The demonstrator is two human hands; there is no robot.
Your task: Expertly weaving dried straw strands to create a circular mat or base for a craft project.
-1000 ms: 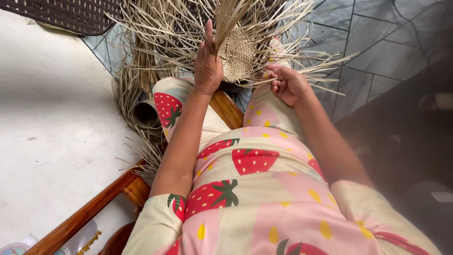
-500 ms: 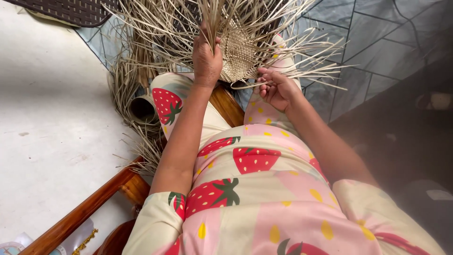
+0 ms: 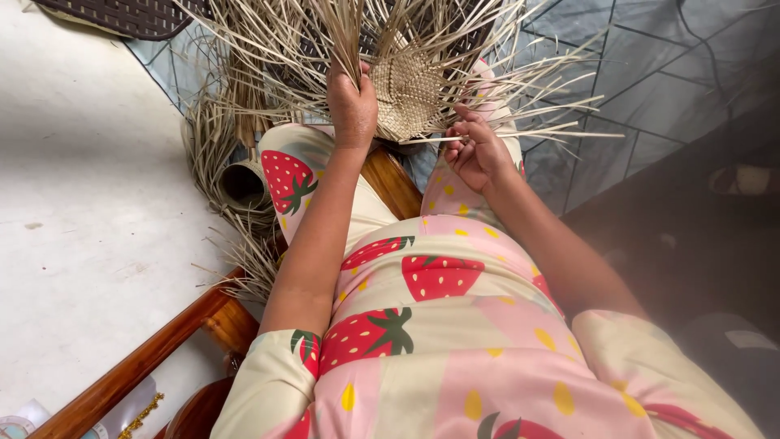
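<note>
A round woven straw piece (image 3: 410, 93) rests on my knees, with many loose pale strands (image 3: 520, 89) fanning out from its rim. My left hand (image 3: 351, 106) grips a bunch of upright strands at the weave's left edge. My right hand (image 3: 475, 150) sits at the lower right edge and pinches a thin strand that runs out to the right. I am seated, wearing clothes printed with strawberries.
A heap of straw and a rolled bundle (image 3: 242, 183) lie on the floor to the left. Brown wooden chair rails (image 3: 162, 341) cross the lower left. A dark woven mat (image 3: 138, 16) lies at the top left; grey tiles (image 3: 650, 73) cover the right.
My left hand has shifted slightly along the bunched strands. My right hand has moved up to the weave's edge and pulled a strand out to the right.
</note>
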